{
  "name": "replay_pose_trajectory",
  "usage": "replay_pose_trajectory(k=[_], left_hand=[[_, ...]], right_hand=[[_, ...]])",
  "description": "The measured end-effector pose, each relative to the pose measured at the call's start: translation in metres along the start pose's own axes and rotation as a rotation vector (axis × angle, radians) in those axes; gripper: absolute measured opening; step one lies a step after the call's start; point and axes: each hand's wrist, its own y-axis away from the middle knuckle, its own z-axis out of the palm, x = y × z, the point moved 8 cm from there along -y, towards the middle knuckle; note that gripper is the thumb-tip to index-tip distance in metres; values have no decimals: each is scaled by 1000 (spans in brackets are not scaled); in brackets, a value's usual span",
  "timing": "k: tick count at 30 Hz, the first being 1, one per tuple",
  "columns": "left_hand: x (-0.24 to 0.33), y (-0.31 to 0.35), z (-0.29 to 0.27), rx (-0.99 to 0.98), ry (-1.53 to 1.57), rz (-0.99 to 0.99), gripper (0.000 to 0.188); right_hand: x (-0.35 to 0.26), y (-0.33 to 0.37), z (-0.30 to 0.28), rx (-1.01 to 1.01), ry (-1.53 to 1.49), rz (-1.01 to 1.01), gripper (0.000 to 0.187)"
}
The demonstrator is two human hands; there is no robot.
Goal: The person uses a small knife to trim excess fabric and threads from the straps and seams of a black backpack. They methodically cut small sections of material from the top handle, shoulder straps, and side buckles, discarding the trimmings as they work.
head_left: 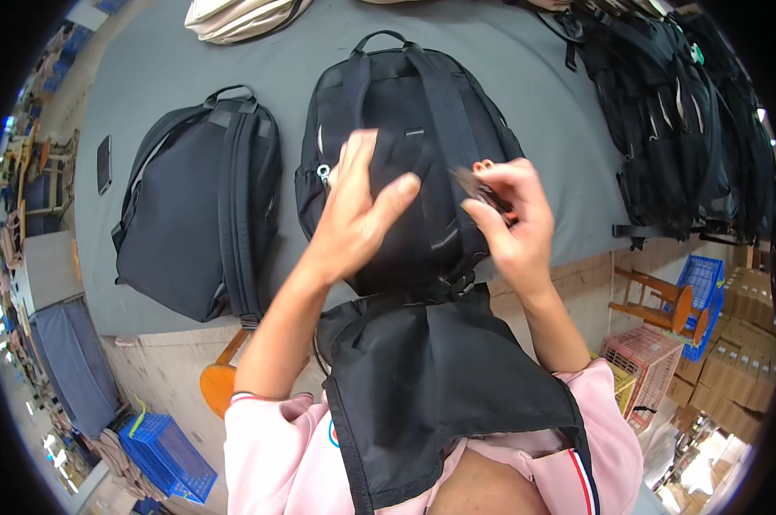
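A black backpack (pixel 396 94) lies on the grey table before me, its shoulder straps and top handle facing up. Over its left half is my left hand (pixel 358 206), thumb and fingers apart, a little blurred, holding nothing; whether it touches the fabric I cannot tell. A pair of small thread snips (pixel 482 190), with pointed blades and a dark handle, is gripped in my right hand (pixel 521 215) above the bag's right strap. The blades are smeared by motion. A round metal ring or zip pull (pixel 323 172) shows at the bag's left side.
Another black backpack (pixel 182 206) lies to the left, near a phone (pixel 104 163). Several black bags (pixel 671 120) are heaped at the right edge, and a beige bag (pixel 242 19) sits at the far edge. Below stand stools (pixel 220 373), crates (pixel 169 455) and cartons (pixel 736 360).
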Motion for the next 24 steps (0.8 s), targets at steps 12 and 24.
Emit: replay_pose_trajectory(k=[12, 24], left_hand=[[-71, -67, 35, -554, 230, -349, 42], [-157, 141, -41, 215, 68, -648, 32]], right_hand=[[57, 50, 113, -727, 492, -57, 46], [68, 30, 119, -671, 489, 13, 31]])
